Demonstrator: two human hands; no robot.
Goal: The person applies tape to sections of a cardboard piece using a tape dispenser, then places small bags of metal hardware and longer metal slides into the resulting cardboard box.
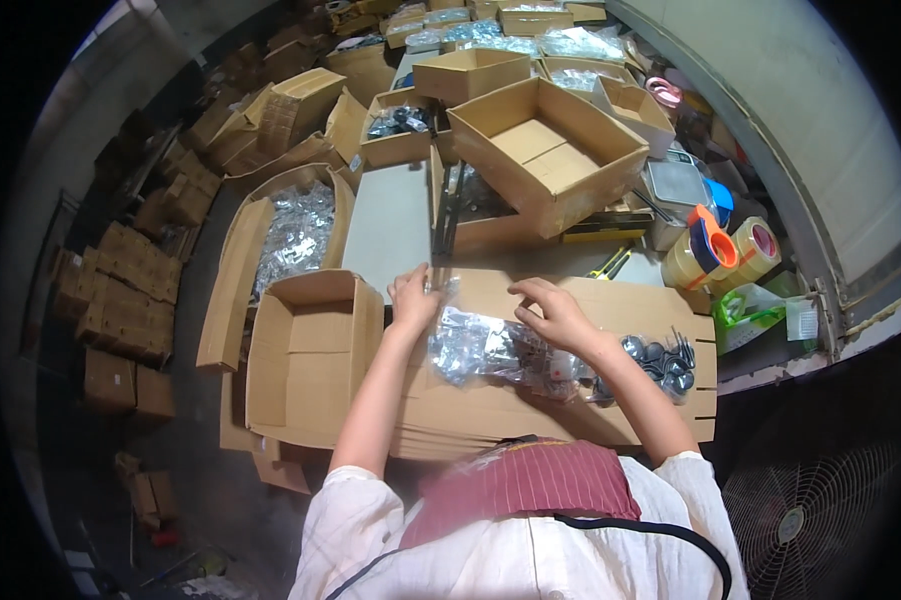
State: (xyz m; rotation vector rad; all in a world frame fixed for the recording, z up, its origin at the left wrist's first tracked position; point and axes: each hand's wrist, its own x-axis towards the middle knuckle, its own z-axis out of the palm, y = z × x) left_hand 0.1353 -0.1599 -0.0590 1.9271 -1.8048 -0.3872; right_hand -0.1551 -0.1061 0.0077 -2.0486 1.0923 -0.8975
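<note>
Standing right behind this person at a packing bench that's absolutely buried in cardboard. Both hands are on a clear plastic bag full of small shiny metal parts, which lies on a stack of flattened cardboard sheets directly in front of them.

The left hand is up at the bag's top left corner, fingers curled together and pinching the edge of the plastic. The right hand sits at the bag's upper right edge, fingers bent down onto the plastic; looks like a light grip on the film, but I can't tell for sure how tight it is from here.

Just to the right of the bag, a loose pile of dark round metal pieces lies on the same cardboard. To the left, an open empty carton stands right beside the stack, and behind that a bigger open box holds silvery bagged parts. Further back on the bench there's a large empty cardboard box. Off to the right, near the wall, sit rolls of packing tape with an orange and blue tape dispenser just beside them. A fan grille shows low on the right.
</note>
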